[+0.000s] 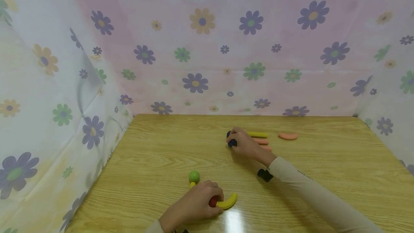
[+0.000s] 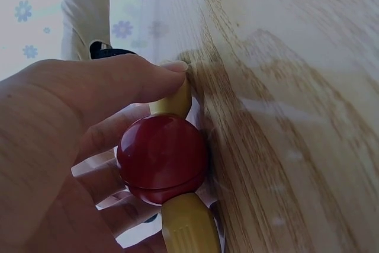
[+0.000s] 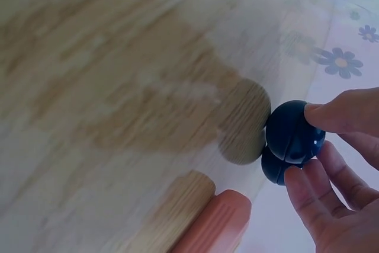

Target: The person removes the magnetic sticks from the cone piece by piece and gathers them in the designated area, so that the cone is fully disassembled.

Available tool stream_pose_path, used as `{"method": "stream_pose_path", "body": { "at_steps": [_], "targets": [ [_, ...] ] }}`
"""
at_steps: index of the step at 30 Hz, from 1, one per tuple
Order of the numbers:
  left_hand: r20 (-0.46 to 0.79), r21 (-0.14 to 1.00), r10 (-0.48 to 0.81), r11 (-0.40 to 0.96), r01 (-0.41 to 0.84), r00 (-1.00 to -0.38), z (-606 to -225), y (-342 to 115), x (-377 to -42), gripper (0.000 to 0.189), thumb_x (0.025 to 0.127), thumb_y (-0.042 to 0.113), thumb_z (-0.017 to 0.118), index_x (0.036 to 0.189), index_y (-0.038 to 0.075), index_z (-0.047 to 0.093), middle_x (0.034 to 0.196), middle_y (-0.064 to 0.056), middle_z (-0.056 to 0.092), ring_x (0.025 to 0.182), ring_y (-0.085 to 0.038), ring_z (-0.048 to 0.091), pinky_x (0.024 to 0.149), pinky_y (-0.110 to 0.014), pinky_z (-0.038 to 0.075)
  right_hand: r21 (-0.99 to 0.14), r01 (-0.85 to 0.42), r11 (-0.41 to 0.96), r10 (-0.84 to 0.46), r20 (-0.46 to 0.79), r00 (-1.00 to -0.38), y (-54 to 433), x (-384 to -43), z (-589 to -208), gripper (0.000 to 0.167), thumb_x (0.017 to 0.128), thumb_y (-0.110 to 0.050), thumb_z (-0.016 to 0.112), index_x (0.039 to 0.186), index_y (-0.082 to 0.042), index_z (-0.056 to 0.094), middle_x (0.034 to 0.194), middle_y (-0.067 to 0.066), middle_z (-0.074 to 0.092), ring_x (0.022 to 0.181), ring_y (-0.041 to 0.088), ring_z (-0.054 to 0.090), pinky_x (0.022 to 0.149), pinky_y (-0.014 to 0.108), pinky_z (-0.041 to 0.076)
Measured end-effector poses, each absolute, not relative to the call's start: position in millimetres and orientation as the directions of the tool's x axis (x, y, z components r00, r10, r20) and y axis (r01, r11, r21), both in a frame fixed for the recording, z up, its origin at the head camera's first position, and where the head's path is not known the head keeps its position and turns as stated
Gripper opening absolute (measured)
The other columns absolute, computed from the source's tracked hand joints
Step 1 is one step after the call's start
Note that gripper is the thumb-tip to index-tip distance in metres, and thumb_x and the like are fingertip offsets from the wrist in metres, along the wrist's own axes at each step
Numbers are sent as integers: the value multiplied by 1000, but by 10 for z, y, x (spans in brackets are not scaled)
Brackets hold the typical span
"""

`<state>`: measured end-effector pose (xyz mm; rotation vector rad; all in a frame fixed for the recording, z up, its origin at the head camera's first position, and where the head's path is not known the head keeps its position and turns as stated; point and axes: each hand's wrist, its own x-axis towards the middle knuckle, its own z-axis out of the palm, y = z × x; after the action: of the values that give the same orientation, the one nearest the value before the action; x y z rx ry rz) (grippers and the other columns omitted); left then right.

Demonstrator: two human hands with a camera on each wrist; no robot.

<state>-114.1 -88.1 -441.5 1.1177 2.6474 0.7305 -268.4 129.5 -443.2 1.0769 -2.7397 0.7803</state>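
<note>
A shiny red ball (image 2: 163, 155) has a yellow stick (image 2: 189, 223) joined on each side, and one of these is the curved yellow stick (image 1: 229, 202) at the front of the table. My left hand (image 1: 198, 202) grips this joined piece, thumb over one yellow end and fingers behind the ball. Just beyond it, a green ball (image 1: 194, 176) sits on a yellow end partly hidden by the hand. Farther back, my right hand (image 1: 244, 145) pinches a dark blue ball (image 3: 291, 131) between thumb and fingers. A second dark blue ball (image 3: 274, 167) is right beside it.
Right of my right hand lie a straight yellow stick (image 1: 258, 135) and two straight orange sticks (image 1: 262, 141), partly covered by the hand. A curved orange stick (image 1: 288, 136) lies farther right. Flowered cloth (image 1: 226, 60) walls the wooden table (image 1: 155, 154) at the back and sides.
</note>
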Motion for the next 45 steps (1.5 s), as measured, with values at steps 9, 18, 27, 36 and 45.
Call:
{"method": "stream_pose_path", "body": {
  "at_steps": [9, 18, 27, 36, 45],
  "targets": [
    [41, 483, 706, 606, 632, -707, -4418, -878, -1130, 14, 82, 30, 75, 89, 23, 66, 88, 17, 55, 78, 3, 45, 65, -14, 40, -470, -644, 603, -611, 247, -752, 1355, -2713, -4392, 22, 82, 5, 66, 101, -3, 71, 107, 13, 54, 92, 25, 55, 66, 30, 47],
    [39, 463, 707, 614, 639, -707, -4404, -864, -1137, 15, 81, 30, 75, 90, 21, 67, 87, 16, 54, 76, 3, 44, 65, -14, 40, -497, -650, 575, -623, 249, -741, 1441, -2593, -4258, 22, 80, 6, 65, 99, -6, 70, 103, 8, 52, 96, 30, 53, 74, 38, 45],
    [-10, 466, 705, 631, 620, -709, -4331, -940, -1124, 19, 80, 26, 77, 96, 24, 66, 97, 15, 53, 83, 3, 46, 69, -15, 43, -487, -716, 500, -761, 148, -632, 1429, -2092, -4066, 15, 86, -4, 67, 99, -9, 68, 104, 3, 55, 89, 22, 57, 70, 31, 48],
    [-72, 436, 718, 647, 625, -692, -4234, -1069, -1133, 39, 74, 6, 77, 107, 23, 65, 104, 11, 55, 89, -1, 51, 73, -17, 46, -481, -812, 332, -887, 134, -442, 1295, -1485, -4169, 19, 81, -9, 73, 97, -16, 67, 101, -9, 54, 92, 6, 53, 77, 20, 46],
    [-21, 457, 713, 630, 628, -700, -4271, -1064, -1137, 33, 77, 8, 76, 107, 20, 67, 100, 12, 56, 85, 0, 52, 72, -18, 46, -400, -875, 274, -890, 238, -388, 1242, -1302, -4358, 22, 74, 0, 72, 85, -17, 65, 86, -10, 56, 75, 0, 48, 66, 12, 40]
  ]
}}
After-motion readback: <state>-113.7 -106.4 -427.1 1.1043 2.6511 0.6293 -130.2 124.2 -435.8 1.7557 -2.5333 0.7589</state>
